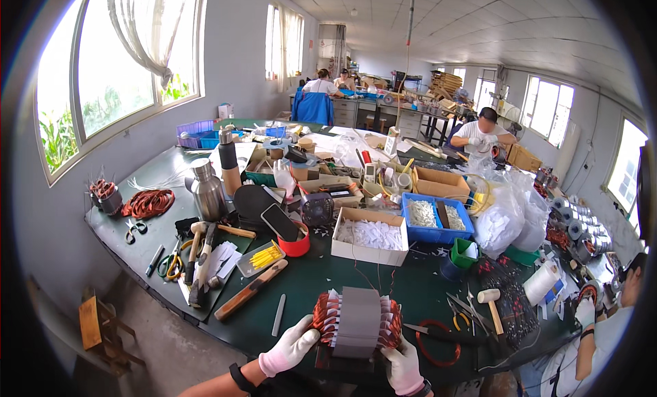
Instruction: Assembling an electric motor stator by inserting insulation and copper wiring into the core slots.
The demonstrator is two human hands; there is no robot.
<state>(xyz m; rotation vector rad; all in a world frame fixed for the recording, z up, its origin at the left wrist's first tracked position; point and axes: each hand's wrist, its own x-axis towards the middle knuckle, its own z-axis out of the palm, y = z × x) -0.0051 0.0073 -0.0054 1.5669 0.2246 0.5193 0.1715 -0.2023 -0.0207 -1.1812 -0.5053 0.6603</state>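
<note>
A motor stator [358, 320] with a grey cylindrical core sits at the table's near edge, its axis running left to right. Red-brown copper wire coils bulge from both its ends, and white insulation slips stick out on the left one. My left hand [293, 347], in a white glove with a pink cuff, grips the left coil end. On the other side my right hand [404, 367], gloved alike, closes on the lower right end; some of its fingers are hidden behind the stator. Two thin wires [366, 274] rise from its top. A knife [438, 334] lies just right of it.
Left of the stator lie a flat strip [279, 315], a wooden bar [250, 289] and hammers [200, 274]. Beyond stand a box of white slips [370, 237] and a blue bin [436, 219]. At right are a mallet [491, 306], pliers [458, 315] and a co-worker's gloved hand [585, 313].
</note>
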